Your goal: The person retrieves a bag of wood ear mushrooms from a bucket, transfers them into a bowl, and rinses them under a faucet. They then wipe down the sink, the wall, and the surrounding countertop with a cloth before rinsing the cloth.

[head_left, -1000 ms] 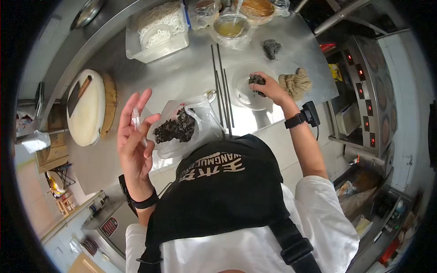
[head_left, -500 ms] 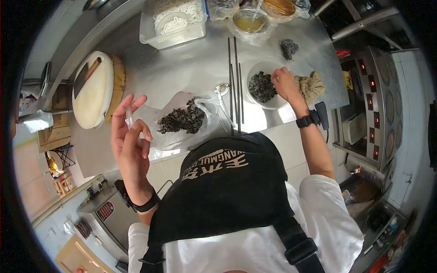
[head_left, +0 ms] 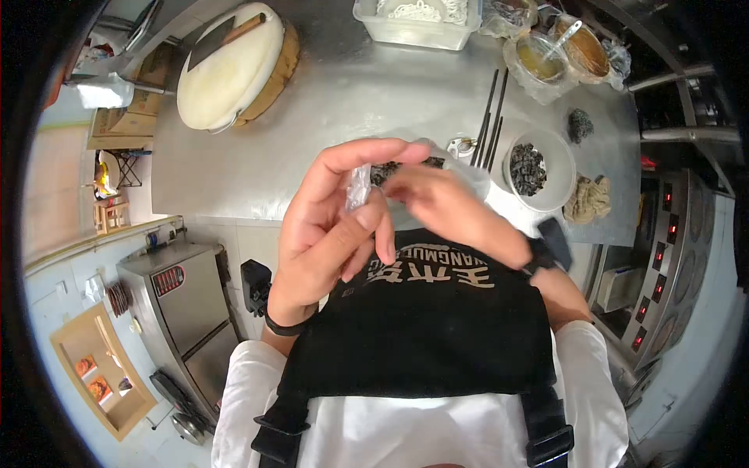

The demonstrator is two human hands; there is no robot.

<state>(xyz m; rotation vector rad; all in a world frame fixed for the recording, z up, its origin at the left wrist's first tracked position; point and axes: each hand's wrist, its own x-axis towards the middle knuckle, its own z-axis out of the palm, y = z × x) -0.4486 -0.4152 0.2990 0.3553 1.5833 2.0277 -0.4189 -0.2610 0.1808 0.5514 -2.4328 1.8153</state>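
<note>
My left hand (head_left: 321,234) is raised over the table's front edge, a small crumpled piece of clear plastic (head_left: 358,187) pinched between thumb and fingers. Close beside it, my right hand (head_left: 449,204) is smeared by motion; whether it holds anything does not show. Behind both hands, a spread plastic bag (head_left: 477,181) bears dark crinkled pieces (head_left: 382,171), mostly hidden by the fingers. To the right stands a white bowl (head_left: 563,173) with similar dark pieces (head_left: 527,169) in it.
Dark chopsticks (head_left: 495,129) lie left of the bowl, near a beige cloth (head_left: 587,200) and dark scourer (head_left: 580,125). A cleaver (head_left: 214,43) rests on a round chopping board (head_left: 230,82). A noodle tub (head_left: 417,33) and wrapped bowls (head_left: 541,58) stand at the back.
My right hand has left the white bowl and moved left, close to my left hand. The left hand still pinches the clear plastic. The whole view has shifted.
</note>
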